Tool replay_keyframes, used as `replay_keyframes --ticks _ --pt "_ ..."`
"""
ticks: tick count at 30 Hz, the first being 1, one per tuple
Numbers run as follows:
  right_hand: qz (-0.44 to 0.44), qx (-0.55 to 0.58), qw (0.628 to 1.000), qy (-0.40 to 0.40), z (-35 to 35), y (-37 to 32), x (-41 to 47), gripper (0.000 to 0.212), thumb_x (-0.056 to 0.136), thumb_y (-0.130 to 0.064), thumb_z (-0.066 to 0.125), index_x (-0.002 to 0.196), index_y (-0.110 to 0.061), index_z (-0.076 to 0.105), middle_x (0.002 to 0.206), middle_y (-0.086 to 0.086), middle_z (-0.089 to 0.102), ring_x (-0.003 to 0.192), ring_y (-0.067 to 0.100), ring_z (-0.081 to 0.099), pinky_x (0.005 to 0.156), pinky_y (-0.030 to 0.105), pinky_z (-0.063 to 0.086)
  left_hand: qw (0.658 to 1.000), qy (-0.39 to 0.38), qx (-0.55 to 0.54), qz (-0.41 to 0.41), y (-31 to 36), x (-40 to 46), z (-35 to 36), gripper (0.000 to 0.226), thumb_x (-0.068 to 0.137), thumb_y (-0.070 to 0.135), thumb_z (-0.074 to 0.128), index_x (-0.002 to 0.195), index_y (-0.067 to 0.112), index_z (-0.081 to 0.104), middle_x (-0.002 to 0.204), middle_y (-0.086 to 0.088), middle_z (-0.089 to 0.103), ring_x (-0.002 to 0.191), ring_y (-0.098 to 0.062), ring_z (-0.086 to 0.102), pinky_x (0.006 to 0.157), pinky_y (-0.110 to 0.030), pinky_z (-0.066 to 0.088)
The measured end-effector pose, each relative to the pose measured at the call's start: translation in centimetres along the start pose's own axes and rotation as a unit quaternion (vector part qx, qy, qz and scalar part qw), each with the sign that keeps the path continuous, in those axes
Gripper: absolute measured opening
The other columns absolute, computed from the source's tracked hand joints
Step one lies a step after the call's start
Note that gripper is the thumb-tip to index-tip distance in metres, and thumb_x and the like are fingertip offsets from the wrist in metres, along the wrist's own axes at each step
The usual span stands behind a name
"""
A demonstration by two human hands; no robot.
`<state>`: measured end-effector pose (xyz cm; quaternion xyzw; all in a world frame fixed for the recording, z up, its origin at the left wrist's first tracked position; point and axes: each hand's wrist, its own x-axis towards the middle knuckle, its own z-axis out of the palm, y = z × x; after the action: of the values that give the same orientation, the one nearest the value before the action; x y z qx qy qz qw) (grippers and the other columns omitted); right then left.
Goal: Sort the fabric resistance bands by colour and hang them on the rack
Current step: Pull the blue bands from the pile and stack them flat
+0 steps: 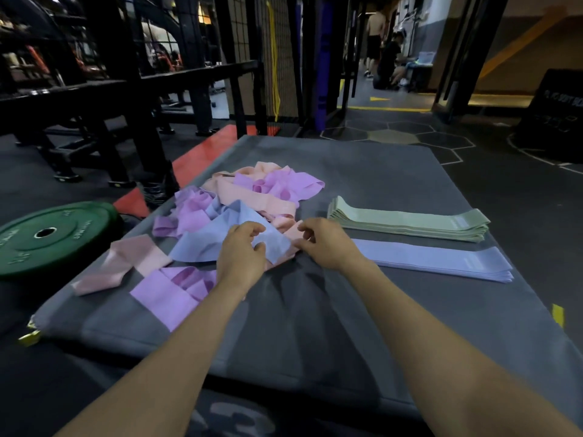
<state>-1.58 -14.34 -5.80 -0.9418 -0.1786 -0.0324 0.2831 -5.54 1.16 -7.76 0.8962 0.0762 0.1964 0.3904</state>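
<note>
A loose heap of fabric bands (252, 190) in peach, purple and blue lies on the grey mat (394, 171). My left hand (241, 257) pinches a blue band (214, 234) at its near end. My right hand (325, 244) holds the same end of that blue band, next to a peach band (291, 230). To the right lie two neat stacks: green bands (410, 220) farther off and blue bands (441, 261) nearer. A purple band (172, 291) and a pink band (123, 263) lie apart at the left.
A green weight plate (53, 238) lies on the floor left of the mat. A black rack frame (142, 89) and wire mesh stand behind. Yellow and purple bands (274, 58) hang at the back. A black box (555, 115) stands far right. People are in the far doorway.
</note>
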Motion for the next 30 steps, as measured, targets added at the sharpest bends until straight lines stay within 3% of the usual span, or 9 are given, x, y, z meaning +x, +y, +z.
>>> replay_keyframes --ticks 4,7,9,13,16,21,25,30 --pt "0.042 0.045 0.998 0.007 1.4 -1.5 0.4 0.03 0.09 -0.024 0.06 0.113 -0.007 0.064 0.112 0.011 0.065 0.103 0.027 0.059 0.081 0.024 0.04 1.0 -0.01 0.009 -0.005 -1.5 0.1 -1.1 0.031 0.087 0.004 0.054 0.115 0.016 0.059 0.123 -0.001 0.055 0.109 -0.018 0.056 0.084 -0.023 0.039" --pt "0.079 0.072 0.994 -0.005 2.7 -1.9 1.0 0.028 0.086 -0.026 0.063 0.101 -0.002 0.067 0.106 0.012 0.067 0.092 0.025 0.061 0.073 0.027 0.045 0.999 -0.033 0.019 -0.006 -2.1 0.1 -1.5 0.033 0.088 0.004 0.054 0.118 0.016 0.058 0.126 -0.002 0.053 0.11 -0.019 0.055 0.088 -0.025 0.04" --pt "0.104 0.111 0.988 -0.015 3.2 -2.2 1.3 0.021 0.083 -0.017 0.067 0.096 -0.001 0.069 0.099 0.012 0.067 0.082 0.021 0.058 0.063 0.026 0.044 0.999 -0.04 0.015 -0.012 -2.4 0.2 -1.7 0.033 0.088 0.004 0.054 0.118 0.016 0.058 0.127 -0.002 0.053 0.11 -0.019 0.055 0.089 -0.027 0.042" --pt "0.145 0.211 0.966 0.025 3.3 -3.0 1.5 0.015 0.076 -0.001 0.062 0.09 -0.001 0.067 0.083 0.01 0.064 0.073 0.02 0.055 0.066 0.033 0.048 0.999 -0.038 0.001 -0.013 -2.6 0.1 -2.2 0.032 0.088 0.004 0.054 0.117 0.016 0.058 0.125 -0.004 0.054 0.109 -0.019 0.055 0.087 -0.026 0.042" --pt "0.121 0.246 0.958 0.086 2.5 -3.6 1.6 0.007 0.077 0.002 0.056 0.082 0.002 0.06 0.071 0.007 0.053 0.068 0.019 0.046 0.061 0.029 0.04 1.0 -0.026 -0.017 -0.002 -2.2 -0.1 -2.5 0.03 0.088 0.004 0.055 0.116 0.015 0.059 0.122 -0.003 0.055 0.11 -0.016 0.055 0.084 -0.022 0.039" --pt "0.066 0.291 0.946 0.13 0.3 -4.7 -0.3 0.008 0.086 0.0 0.055 0.091 -0.003 0.06 0.079 0.004 0.058 0.067 0.014 0.047 0.055 0.017 0.037 0.998 0.008 -0.055 0.04 -0.5 -0.6 -3.1 0.028 0.087 0.002 0.054 0.113 0.011 0.06 0.117 -0.003 0.058 0.103 -0.014 0.056 0.083 -0.018 0.039" --pt "0.031 0.314 0.937 0.148 -1.4 -4.9 -2.3 0.009 0.088 0.001 0.053 0.086 -0.006 0.059 0.064 -0.006 0.053 0.047 0.0 0.045 0.044 0.009 0.033 0.993 0.03 -0.08 0.079 1.8 -1.5 -3.2 0.03 0.087 0.003 0.054 0.116 0.012 0.058 0.118 0.001 0.057 0.104 -0.012 0.053 0.085 -0.022 0.041" --pt "-0.014 0.334 0.928 0.166 -4.0 -5.1 -4.6 0.024 0.087 0.004 0.055 0.078 -0.016 0.061 0.064 -0.01 0.058 0.052 -0.003 0.049 0.059 0.017 0.041 0.985 0.038 -0.117 0.125 4.8 -2.9 -3.2 0.033 0.086 0.002 0.056 0.117 0.013 0.058 0.119 0.004 0.056 0.102 -0.006 0.049 0.085 -0.021 0.04"
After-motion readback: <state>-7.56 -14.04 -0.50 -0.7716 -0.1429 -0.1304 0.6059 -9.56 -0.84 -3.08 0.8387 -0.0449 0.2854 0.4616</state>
